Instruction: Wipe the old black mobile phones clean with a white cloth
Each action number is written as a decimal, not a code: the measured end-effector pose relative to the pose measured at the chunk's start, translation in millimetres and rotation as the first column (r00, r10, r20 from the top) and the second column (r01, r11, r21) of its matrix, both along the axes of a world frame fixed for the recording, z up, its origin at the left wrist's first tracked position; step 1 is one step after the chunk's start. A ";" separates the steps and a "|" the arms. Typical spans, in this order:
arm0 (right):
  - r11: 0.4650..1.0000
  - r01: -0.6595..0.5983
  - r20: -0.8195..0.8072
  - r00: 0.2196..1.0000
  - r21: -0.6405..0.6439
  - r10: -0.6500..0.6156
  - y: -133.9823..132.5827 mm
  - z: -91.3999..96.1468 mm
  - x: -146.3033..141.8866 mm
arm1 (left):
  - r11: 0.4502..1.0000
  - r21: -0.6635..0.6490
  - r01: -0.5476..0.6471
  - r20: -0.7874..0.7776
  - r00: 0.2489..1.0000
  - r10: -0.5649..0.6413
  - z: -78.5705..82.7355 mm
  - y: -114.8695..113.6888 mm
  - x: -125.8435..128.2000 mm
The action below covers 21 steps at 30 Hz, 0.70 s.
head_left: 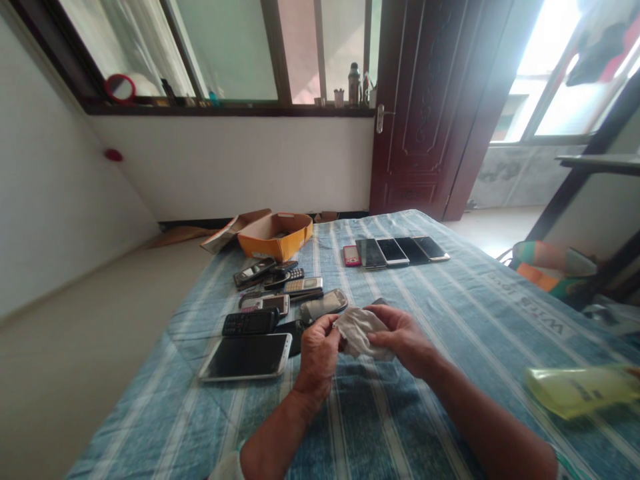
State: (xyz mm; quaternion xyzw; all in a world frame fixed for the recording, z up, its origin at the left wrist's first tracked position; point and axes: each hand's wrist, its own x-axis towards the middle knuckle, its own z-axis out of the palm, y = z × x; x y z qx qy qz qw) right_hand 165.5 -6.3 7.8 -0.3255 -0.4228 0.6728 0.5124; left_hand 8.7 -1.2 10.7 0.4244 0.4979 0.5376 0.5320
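Both my hands meet over the middle of a blue striped cloth-covered surface (450, 300). My left hand (318, 353) and my right hand (403, 337) are closed on a crumpled white wipe (359, 331) held between them. A dark phone edge (379, 301) peeks out just behind the wipe; I cannot tell whether it is held. To the left lies a pile of old phones, with a large black-screened phone (247, 357) nearest and a keypad phone (250, 323) behind it.
A row of several smartphones (395, 251) with a small red phone (351, 255) lies farther back. An orange cardboard box (275, 235) stands at the far left corner. A yellowish plastic bottle (580, 389) lies at the right. A dark wooden door (430, 100) stands behind.
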 end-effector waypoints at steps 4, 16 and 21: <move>1.000 -0.014 0.070 0.997 -0.015 0.015 0.4 -2.1 -1.1 | 0.992 -0.091 0.082 0.166 0.984 -0.066 1.5 -0.1 1.7; 0.999 -0.012 0.122 0.993 0.049 0.006 0.3 0.4 -1.0 | 0.926 -0.130 0.354 0.363 0.886 -0.288 11.2 -2.2 2.0; 0.995 -0.062 0.137 0.989 0.075 0.051 -1.3 -0.4 -0.7 | 0.925 -0.156 0.346 0.329 0.901 -0.282 5.3 -1.9 0.0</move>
